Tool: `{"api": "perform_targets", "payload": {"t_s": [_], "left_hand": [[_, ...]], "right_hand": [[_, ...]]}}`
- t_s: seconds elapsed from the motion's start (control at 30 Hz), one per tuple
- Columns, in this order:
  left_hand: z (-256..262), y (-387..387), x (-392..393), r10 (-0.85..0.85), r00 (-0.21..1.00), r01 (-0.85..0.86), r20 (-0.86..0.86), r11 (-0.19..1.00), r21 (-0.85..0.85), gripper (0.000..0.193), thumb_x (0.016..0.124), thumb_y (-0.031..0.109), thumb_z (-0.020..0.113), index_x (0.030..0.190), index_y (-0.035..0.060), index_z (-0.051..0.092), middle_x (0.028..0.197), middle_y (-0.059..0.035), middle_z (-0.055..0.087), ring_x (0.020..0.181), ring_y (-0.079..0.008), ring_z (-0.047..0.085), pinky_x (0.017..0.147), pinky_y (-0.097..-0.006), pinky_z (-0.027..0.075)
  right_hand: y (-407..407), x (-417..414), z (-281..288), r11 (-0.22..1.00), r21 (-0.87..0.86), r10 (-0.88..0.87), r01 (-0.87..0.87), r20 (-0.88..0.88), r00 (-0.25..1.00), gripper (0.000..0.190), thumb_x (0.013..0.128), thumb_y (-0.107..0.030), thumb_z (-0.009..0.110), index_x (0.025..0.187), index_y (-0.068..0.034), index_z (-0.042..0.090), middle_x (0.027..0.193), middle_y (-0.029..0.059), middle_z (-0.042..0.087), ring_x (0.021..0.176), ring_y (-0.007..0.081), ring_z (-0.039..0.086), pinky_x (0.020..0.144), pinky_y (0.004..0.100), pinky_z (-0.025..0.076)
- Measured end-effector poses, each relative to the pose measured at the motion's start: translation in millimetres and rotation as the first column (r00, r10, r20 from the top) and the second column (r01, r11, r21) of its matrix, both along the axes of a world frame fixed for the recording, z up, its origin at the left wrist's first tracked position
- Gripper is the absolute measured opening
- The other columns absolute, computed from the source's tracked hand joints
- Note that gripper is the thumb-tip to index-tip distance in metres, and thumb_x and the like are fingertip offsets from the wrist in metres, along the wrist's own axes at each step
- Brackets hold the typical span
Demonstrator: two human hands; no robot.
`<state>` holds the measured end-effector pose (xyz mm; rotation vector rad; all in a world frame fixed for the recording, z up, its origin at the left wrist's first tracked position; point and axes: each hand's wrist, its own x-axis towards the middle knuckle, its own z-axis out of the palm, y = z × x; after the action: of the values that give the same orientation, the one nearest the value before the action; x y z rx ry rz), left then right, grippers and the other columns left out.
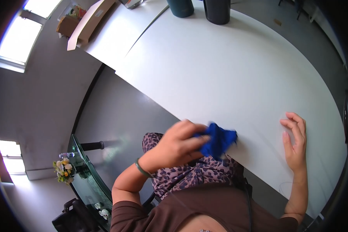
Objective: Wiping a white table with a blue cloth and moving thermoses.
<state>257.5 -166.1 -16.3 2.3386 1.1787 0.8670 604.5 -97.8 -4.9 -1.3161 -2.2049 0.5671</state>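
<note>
My left hand (179,145) pinches a crumpled blue cloth (219,140) between thumb and fingers, over the near edge of the white table (235,72). Part of the cloth hangs past the fingertips; its lower corner lies over my patterned trousers in the view. A green bangle circles the left wrist. Resting on its side at the right of the tabletop, my right hand (296,139) has loosely curved fingers, apart from the thumb, and holds nothing. A thin thread-like loop (287,187) shows beside the right forearm.
At the table's far side stand a dark green cylindrical container (182,8) and a black one (217,11). An open cardboard box (94,21) sits at the far left. A glass table (90,177) with flowers (64,170) and a black chair (75,217) are at lower left.
</note>
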Motion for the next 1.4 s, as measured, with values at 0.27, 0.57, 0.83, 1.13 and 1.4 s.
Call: {"api": "perform_targets", "payload": {"t_s": [0.27, 0.57, 0.83, 1.13, 1.4], "left_hand": [[55, 6, -30, 0.566, 0.533, -0.455, 0.629, 0.818, -0.351, 0.051, 0.074, 0.004, 0.076, 0.12, -0.0031, 0.055, 0.11, -0.0084, 0.057, 0.102, -0.0196, 0.058, 0.089, -0.0324, 0.048], [68, 45, 22, 0.067, 0.921, -0.081, 0.384, 0.997, 0.02, 0.034, 0.081, 0.007, 0.074, 0.11, -0.0012, 0.061, 0.11, -0.0146, 0.06, 0.096, -0.0223, 0.062, 0.084, -0.0318, 0.049], [102, 80, 1, 0.055, 0.567, 0.243, 0.822, 0.942, -0.23, 0.015, 0.091, 0.013, 0.065, 0.102, 0.0024, 0.065, 0.091, -0.0007, 0.067, 0.084, -0.0049, 0.061, 0.077, -0.0184, 0.049], [119, 100, -51, 0.121, 0.717, -0.135, 0.686, 0.99, -0.034, 0.027, 0.095, 0.025, 0.06, 0.114, 0.0071, 0.063, 0.099, -0.0052, 0.068, 0.1, -0.014, 0.064, 0.094, -0.0293, 0.048], [123, 112, -49, 0.198, 0.555, -0.147, 0.808, 0.979, -0.139, 0.024, 0.098, 0.027, 0.055, 0.108, 0.0054, 0.06, 0.089, -0.0005, 0.064, 0.08, -0.0077, 0.064, 0.077, -0.0231, 0.054]], "right_hand": [[-6, 3, 2, 0.999, -0.047, -0.018, 0.014, -0.071, 0.997, 0.02, 0.084, -0.002, 0.053, 0.101, 0.002, 0.062, 0.122, 0.0156, 0.052, 0.114, 0.0307, 0.049, 0.099, 0.0384, 0.042], [11, -55, 52, 0.84, -0.383, 0.168, -0.383, -0.489, 0.856, 0.102, 0.074, -0.052, 0.077, 0.146, -0.001, 0.027, 0.137, 0.0194, 0.042, 0.122, 0.0267, 0.046, 0.106, 0.0413, 0.035], [66, -92, 61, 0.659, -0.552, 0.149, -0.511, -0.57, 0.808, 0.032, 0.091, -0.015, 0.065, 0.119, -0.001, 0.057, 0.097, 0.0014, 0.063, 0.087, 0.0055, 0.056, 0.079, 0.0221, 0.047], [89, -92, 102, 0.92, -0.082, 0.271, -0.383, -0.57, 0.775, 0.019, 0.099, -0.025, 0.055, 0.094, -0.007, 0.058, 0.079, -0.0071, 0.047, 0.072, 0.0015, 0.041, 0.065, 0.017, 0.036], [82, -50, 144, 0.911, 0.143, 0.408, -0.386, -0.186, 0.894, 0.013, 0.088, -0.013, 0.067, 0.093, -0.002, 0.067, 0.085, 0.0029, 0.065, 0.078, 0.0086, 0.058, 0.073, 0.0219, 0.046]]}}
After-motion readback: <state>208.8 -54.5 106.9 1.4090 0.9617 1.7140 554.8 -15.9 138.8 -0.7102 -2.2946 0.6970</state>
